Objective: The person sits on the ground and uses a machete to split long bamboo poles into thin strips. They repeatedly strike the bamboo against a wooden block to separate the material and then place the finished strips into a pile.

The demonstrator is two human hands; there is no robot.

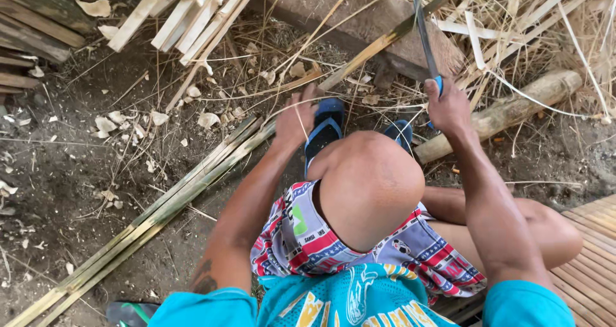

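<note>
My right hand [447, 105] grips the blue handle of a long knife [422, 32] whose dark blade points up and away from me. The blade crosses a long split bamboo strip [378, 44] that slants from the upper right down toward my left hand [296, 118]. That hand is closed around the strip's lower end, just left of my raised knee [369, 182]. My foot in a blue sandal [324, 125] rests on the ground beside it.
A bundle of long bamboo strips [160, 211] lies diagonally on the dirt at left. Pale split slats [186, 12] are stacked at top. A thick bamboo log [507, 112] lies at right, with dry shavings [532, 19] behind and a slatted bamboo platform [590, 250] at lower right.
</note>
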